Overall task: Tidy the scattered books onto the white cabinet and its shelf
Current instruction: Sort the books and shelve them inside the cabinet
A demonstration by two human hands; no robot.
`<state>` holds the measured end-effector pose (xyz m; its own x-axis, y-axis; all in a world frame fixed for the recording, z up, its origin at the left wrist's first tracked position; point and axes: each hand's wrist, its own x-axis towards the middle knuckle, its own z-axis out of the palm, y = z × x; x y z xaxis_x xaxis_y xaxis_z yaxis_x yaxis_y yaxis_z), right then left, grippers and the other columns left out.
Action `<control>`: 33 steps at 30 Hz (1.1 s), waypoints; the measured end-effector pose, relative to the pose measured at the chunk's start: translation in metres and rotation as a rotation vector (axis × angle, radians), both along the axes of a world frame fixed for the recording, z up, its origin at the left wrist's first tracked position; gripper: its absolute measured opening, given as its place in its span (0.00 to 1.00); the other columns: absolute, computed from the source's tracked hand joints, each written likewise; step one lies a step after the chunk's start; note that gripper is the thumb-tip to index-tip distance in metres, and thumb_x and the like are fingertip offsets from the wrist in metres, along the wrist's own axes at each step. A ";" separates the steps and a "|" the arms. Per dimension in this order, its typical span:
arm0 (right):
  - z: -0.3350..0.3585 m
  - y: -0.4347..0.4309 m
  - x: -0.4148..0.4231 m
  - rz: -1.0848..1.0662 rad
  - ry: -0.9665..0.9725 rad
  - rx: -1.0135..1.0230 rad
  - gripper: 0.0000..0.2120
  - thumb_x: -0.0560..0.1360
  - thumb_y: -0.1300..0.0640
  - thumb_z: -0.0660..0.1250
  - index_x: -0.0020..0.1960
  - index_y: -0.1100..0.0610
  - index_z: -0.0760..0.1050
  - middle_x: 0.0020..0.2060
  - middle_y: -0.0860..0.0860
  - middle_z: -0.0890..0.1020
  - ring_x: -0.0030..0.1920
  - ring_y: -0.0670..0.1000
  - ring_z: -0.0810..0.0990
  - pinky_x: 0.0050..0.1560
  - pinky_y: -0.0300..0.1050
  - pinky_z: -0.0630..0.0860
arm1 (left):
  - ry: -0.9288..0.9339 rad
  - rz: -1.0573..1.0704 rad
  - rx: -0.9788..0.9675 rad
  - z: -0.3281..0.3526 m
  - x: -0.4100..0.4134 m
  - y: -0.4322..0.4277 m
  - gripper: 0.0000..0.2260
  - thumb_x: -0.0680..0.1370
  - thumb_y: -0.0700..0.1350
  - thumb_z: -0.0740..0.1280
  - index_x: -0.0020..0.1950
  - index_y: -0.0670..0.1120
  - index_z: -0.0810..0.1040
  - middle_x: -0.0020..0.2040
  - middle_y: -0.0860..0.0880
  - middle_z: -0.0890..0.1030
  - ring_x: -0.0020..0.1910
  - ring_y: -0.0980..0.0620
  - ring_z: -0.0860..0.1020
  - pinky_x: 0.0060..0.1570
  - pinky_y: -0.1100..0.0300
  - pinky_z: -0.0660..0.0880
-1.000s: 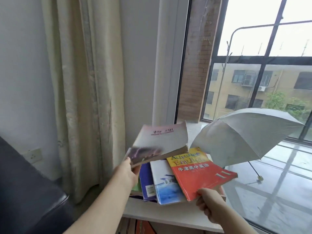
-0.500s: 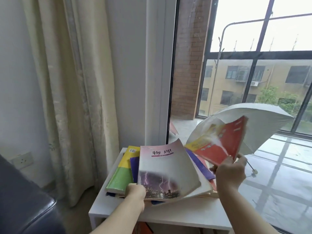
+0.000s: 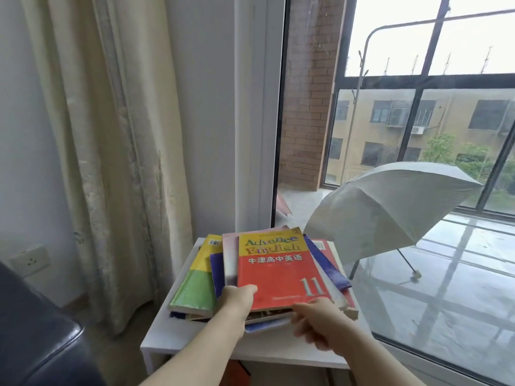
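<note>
I'm squaring the stack [image 3: 195,285] on the cabinet [image 3: 178,338] top, left hand [image 3: 237,299] pinching the red book [image 3: 278,271] at its near left corner, right hand [image 3: 320,321] blurred at its near edge, grip unclear; next I'd nudge the splayed books flush

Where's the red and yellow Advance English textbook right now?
In the head view, the red and yellow textbook tops the book pile on the white cabinet, lower centre, with the left hand at its near left corner.

Glossy paper cover on the red book [image 3: 277,270], smooth matt white cabinet [image 3: 178,334], cloth curtain [image 3: 111,135].
</note>
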<state>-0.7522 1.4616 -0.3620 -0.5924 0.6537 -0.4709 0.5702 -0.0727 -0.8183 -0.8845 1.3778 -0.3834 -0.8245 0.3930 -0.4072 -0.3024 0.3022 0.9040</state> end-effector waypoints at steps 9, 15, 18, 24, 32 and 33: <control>-0.005 0.066 -0.019 -0.122 -0.132 0.544 0.18 0.78 0.52 0.59 0.64 0.59 0.69 0.56 0.56 0.78 0.54 0.56 0.76 0.52 0.45 0.71 | -0.020 -0.085 -0.026 0.008 -0.028 -0.003 0.11 0.78 0.39 0.63 0.58 0.37 0.74 0.51 0.41 0.79 0.50 0.43 0.77 0.53 0.55 0.73; -0.013 0.080 -0.038 -0.108 -0.304 0.440 0.24 0.71 0.41 0.63 0.59 0.57 0.71 0.53 0.54 0.79 0.55 0.55 0.76 0.55 0.50 0.74 | -0.095 -0.299 -0.012 -0.002 -0.032 0.010 0.23 0.75 0.49 0.66 0.69 0.43 0.69 0.69 0.46 0.71 0.70 0.45 0.66 0.68 0.52 0.60; -0.011 0.073 -0.033 -0.162 -0.194 0.326 0.15 0.74 0.53 0.65 0.55 0.62 0.72 0.41 0.54 0.77 0.39 0.50 0.76 0.37 0.41 0.72 | -0.179 -0.228 -0.010 -0.012 -0.045 0.007 0.31 0.68 0.54 0.70 0.69 0.43 0.70 0.67 0.43 0.73 0.67 0.42 0.70 0.69 0.46 0.64; -0.006 0.053 -0.009 -0.034 0.082 0.101 0.05 0.75 0.58 0.67 0.49 0.59 0.74 0.39 0.51 0.80 0.35 0.47 0.79 0.28 0.36 0.71 | 0.067 -0.095 0.026 -0.023 -0.034 -0.007 0.19 0.77 0.48 0.67 0.62 0.38 0.72 0.59 0.41 0.78 0.58 0.43 0.76 0.58 0.52 0.71; 0.010 0.029 0.009 -0.163 0.610 0.066 0.09 0.74 0.67 0.66 0.48 0.57 0.69 0.39 0.54 0.81 0.34 0.52 0.83 0.33 0.45 0.80 | 0.563 -0.053 0.353 0.011 0.004 -0.034 0.12 0.76 0.47 0.68 0.57 0.51 0.69 0.48 0.58 0.78 0.46 0.61 0.77 0.45 0.65 0.74; 0.017 0.027 0.009 -0.175 0.648 0.095 0.10 0.73 0.68 0.66 0.47 0.56 0.69 0.39 0.54 0.81 0.34 0.52 0.82 0.33 0.43 0.79 | 0.574 -0.049 0.367 0.016 0.005 -0.035 0.13 0.75 0.46 0.68 0.57 0.51 0.69 0.48 0.58 0.78 0.47 0.60 0.77 0.47 0.62 0.74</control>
